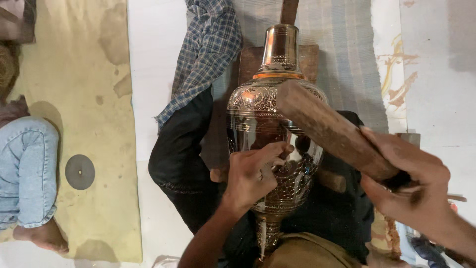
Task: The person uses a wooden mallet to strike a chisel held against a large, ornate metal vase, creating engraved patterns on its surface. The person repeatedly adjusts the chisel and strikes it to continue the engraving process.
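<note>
A tall engraved metal vase (270,106) lies across my lap, its neck pointing away from me. My left hand (253,173) rests on the vase's belly, fingers pinched on a thin tool (288,141) set against the shiny surface. My right hand (409,176) grips a thick wooden mallet (325,126), whose blunt end hovers over the vase's shoulder, just above the left hand. A wooden block (307,59) sits beneath the vase's neck.
A checked cloth (206,54) and dark fabric (178,154) lie to the left of the vase. Another person's leg in jeans (27,168) rests on a yellowish mat (84,99), beside a small round grey disc (80,171). A striped mat (347,54) is behind.
</note>
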